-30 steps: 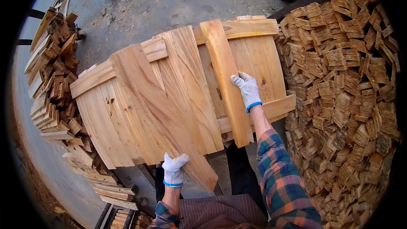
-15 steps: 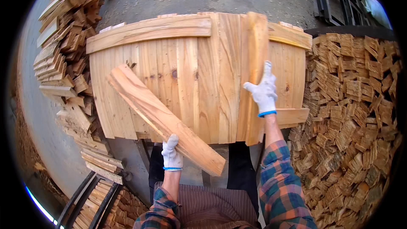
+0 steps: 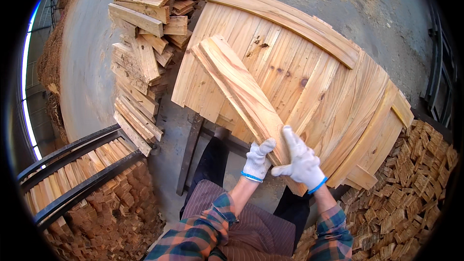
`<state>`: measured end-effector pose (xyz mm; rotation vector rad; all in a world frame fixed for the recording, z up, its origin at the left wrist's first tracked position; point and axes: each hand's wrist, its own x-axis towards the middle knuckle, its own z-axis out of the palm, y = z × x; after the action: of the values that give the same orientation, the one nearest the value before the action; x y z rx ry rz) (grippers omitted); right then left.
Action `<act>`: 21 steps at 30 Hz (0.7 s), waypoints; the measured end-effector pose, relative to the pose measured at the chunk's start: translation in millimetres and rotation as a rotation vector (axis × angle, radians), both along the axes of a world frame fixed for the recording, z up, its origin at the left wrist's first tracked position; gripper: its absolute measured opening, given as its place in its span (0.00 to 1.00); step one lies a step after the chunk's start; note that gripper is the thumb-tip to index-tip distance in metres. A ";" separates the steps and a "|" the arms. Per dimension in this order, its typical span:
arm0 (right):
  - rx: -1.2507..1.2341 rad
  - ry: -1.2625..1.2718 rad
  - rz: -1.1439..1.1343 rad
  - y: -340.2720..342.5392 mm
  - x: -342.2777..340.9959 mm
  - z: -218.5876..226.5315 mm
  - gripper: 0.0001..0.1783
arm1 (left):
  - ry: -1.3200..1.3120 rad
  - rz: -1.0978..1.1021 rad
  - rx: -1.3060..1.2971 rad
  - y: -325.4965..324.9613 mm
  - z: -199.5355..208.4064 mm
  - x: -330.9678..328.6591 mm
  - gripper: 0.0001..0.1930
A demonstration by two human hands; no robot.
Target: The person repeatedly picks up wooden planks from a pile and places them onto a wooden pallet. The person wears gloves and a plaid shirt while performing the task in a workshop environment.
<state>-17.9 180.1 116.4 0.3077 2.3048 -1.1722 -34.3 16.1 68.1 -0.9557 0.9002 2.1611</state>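
A long pale wooden board lies slantwise over a panel of side-by-side planks, its near end past the panel's near edge. My left hand, in a white glove with a blue cuff, grips the board's left edge near that end. On the board's right side is my right hand, gloved alike. Its thumb and forefinger are spread apart, with the thumb over the board; its other fingers are partly hidden. A separate plank lies across the panel's right part, beyond my right hand.
Stacked wood pieces stand along the panel's left side. A black metal rack full of wood blocks is at the lower left. Heaped short blocks fill the right. Dark metal frames stand at the far right.
The view has swung left. My right hand has moved from the plank on the panel's right part to the slanting board. My left hand still holds that board.
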 end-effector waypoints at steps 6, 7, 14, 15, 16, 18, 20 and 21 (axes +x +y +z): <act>0.166 0.200 0.216 -49.0 -33.9 1.0 0.58 | 0.141 -0.014 0.030 -44.6 9.7 -26.2 0.32; 0.222 0.290 0.263 -51.4 -37.0 -5.0 0.57 | 0.161 -0.026 0.013 -51.6 10.9 -30.7 0.32; 0.441 0.156 0.409 -86.5 -64.4 -62.8 0.53 | -0.073 -0.279 -0.389 -105.9 22.7 -41.5 0.26; 0.422 0.141 0.397 -87.1 -65.9 -60.8 0.55 | -0.065 -0.349 -0.418 -117.7 34.2 -38.0 0.26; 0.398 0.103 0.366 -89.6 -71.7 -52.1 0.57 | -0.020 -0.401 -0.382 -136.2 32.6 -30.1 0.27; 0.280 0.036 0.271 -82.9 -81.1 -25.3 0.58 | -0.008 -0.420 -0.511 -167.0 35.0 -15.9 0.27; 0.210 0.039 0.174 -65.5 -81.2 -4.5 0.58 | -0.047 -0.343 -0.607 -200.7 32.6 -5.6 0.29; 0.203 0.080 0.112 -53.4 -76.9 2.0 0.59 | -0.067 -0.289 -0.622 -220.7 30.8 -1.6 0.29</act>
<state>-94.8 126.7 118.5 0.2045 2.4817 -0.9132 -35.9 -204.6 98.9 -1.0871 1.6166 1.6154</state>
